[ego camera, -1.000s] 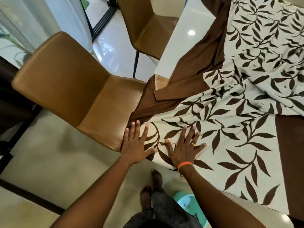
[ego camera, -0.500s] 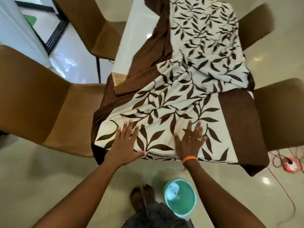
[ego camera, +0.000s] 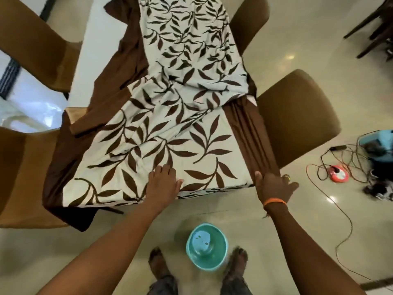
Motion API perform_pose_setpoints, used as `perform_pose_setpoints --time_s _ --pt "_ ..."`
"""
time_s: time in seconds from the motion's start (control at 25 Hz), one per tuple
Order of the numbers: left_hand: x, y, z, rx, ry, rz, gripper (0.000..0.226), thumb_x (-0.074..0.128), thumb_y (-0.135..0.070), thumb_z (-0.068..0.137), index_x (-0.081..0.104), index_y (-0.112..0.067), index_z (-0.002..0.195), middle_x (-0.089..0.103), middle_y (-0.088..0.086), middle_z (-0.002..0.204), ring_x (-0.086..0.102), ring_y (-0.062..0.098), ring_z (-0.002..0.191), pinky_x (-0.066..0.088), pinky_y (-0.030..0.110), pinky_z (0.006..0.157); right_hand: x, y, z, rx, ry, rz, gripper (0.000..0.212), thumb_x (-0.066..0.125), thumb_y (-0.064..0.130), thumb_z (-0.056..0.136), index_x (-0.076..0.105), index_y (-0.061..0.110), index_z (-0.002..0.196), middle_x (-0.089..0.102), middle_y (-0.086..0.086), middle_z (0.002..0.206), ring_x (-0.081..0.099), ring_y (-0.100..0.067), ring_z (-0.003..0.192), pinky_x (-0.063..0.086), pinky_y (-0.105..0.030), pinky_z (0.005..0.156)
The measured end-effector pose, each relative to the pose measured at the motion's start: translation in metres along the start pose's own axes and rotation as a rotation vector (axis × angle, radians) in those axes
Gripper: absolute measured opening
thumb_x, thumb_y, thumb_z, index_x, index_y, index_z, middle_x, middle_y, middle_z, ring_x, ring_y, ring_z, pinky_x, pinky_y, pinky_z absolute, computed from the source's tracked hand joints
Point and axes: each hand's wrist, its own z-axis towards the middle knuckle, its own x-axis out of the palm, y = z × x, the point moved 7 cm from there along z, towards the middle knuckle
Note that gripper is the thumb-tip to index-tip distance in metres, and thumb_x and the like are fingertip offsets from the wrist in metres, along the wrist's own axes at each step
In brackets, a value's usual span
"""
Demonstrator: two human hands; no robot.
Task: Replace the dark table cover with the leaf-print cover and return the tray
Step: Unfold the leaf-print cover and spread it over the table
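The leaf-print cover (ego camera: 191,133), cream with brown leaves, lies lengthwise over the table and is rumpled across its middle. Brown fabric (ego camera: 119,67) runs folded along its left side, and a pleated brown band (ego camera: 248,133) runs along its right side. My left hand (ego camera: 163,184) rests flat on the print near the front edge. My right hand (ego camera: 274,186) lies on the brown band at the front right corner, with the thumb pointing up the table and the fingers spread rightward. No tray is visible on the table.
The white table top (ego camera: 95,39) shows bare at the far left. Tan chairs stand at the near left (ego camera: 21,177), far left (ego camera: 36,39), near right (ego camera: 297,116) and far right (ego camera: 248,20). A teal basin (ego camera: 207,245) sits on the floor between my feet. Cables and an orange socket (ego camera: 338,173) lie to the right.
Both hands have slid rightward along the front edge. The right hand has moved off the print onto the brown band at the corner. The view has swung right.
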Motion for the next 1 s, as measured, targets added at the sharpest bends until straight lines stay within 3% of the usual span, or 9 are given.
perform_pose_setpoints --time_s 0.04,0.12,0.24,0.32,0.4,0.56,0.68,0.84,1.0 --pt "-0.002 -0.026 0.013 -0.004 0.001 -0.035 0.042 0.049 -0.047 0.093 0.061 -0.013 0.114 0.059 0.010 0.118 0.053 0.028 0.107 0.046 0.042 0.085 -0.006 -0.008 0.019 -0.031 -0.034 0.042 0.041 0.046 0.047 0.091 0.067 0.012 0.092 0.068 -0.014 0.097 0.057 -0.036 0.100 0.036 -0.052 0.090" --pt "0.000 -0.070 0.035 0.026 0.028 -0.114 0.047 0.049 -0.045 0.094 0.052 -0.016 0.131 0.048 0.011 0.140 0.044 0.031 0.125 0.042 0.044 0.099 -0.011 -0.006 0.051 -0.180 -0.071 0.168 0.040 0.049 0.042 0.092 0.060 0.010 0.112 0.062 -0.018 0.118 0.055 -0.038 0.109 0.039 -0.049 0.090" --pt "0.021 -0.142 0.060 -0.047 0.162 -0.141 0.070 0.048 -0.050 0.094 0.024 -0.022 0.153 0.018 0.014 0.160 0.018 0.038 0.146 0.024 0.052 0.116 0.027 0.007 0.076 -0.557 0.153 0.155 0.065 0.041 0.046 0.097 0.021 0.018 0.152 0.017 -0.013 0.160 0.022 -0.033 0.146 0.024 -0.054 0.112" --pt "0.036 -0.179 0.072 -0.171 0.274 -0.120 0.079 0.049 -0.055 0.092 0.010 -0.028 0.156 0.006 0.014 0.163 0.007 0.044 0.147 0.019 0.059 0.116 0.050 -0.006 0.084 -0.707 0.236 0.126 0.069 0.031 0.052 0.098 0.003 0.024 0.155 -0.003 -0.007 0.164 0.002 -0.028 0.151 0.012 -0.056 0.117" --pt "0.043 -0.202 0.078 -0.196 0.357 -0.089 0.084 0.051 -0.057 0.091 0.004 -0.031 0.155 0.000 0.015 0.163 0.002 0.047 0.146 0.018 0.062 0.115 0.064 -0.033 0.088 -0.690 0.261 0.189 0.071 0.027 0.054 0.098 -0.003 0.024 0.154 -0.008 -0.006 0.163 0.001 -0.026 0.151 0.010 -0.057 0.118" --pt "0.047 -0.234 0.075 -0.135 0.432 -0.042 0.098 0.056 -0.064 0.084 -0.001 -0.030 0.155 -0.003 0.018 0.162 0.001 0.048 0.146 0.020 0.061 0.115 0.083 -0.082 0.099 -0.542 0.442 0.267 0.080 0.021 0.066 0.094 -0.008 0.021 0.154 -0.003 -0.007 0.163 0.002 -0.029 0.151 0.006 -0.059 0.117" --pt "0.039 -0.231 0.076 -0.162 0.406 -0.064 0.101 0.059 -0.066 0.081 0.005 -0.025 0.156 0.005 0.017 0.162 0.006 0.044 0.147 0.023 0.057 0.116 0.063 -0.079 0.112 -0.522 0.400 0.307 0.083 0.028 0.065 0.093 0.002 0.016 0.154 -0.001 -0.014 0.163 0.007 -0.037 0.149 0.013 -0.062 0.116" --pt "0.024 -0.230 0.079 -0.278 0.242 -0.217 0.085 0.058 -0.062 0.084 0.029 -0.016 0.149 0.030 0.015 0.154 0.026 0.033 0.143 0.032 0.051 0.113 0.038 -0.069 0.120 -0.530 0.367 0.391 0.078 0.038 0.058 0.095 0.011 0.015 0.154 0.016 -0.013 0.160 0.015 -0.035 0.148 0.015 -0.062 0.115" --pt "0.005 -0.245 0.099 -0.240 0.088 -0.362 0.062 0.061 -0.048 0.088 0.048 -0.013 0.137 0.047 0.012 0.140 0.042 0.030 0.130 0.041 0.044 0.104 0.015 -0.068 0.123 -0.521 0.358 0.490 0.066 0.047 0.050 0.094 0.028 0.015 0.147 0.037 -0.012 0.149 0.031 -0.034 0.141 0.020 -0.064 0.112"
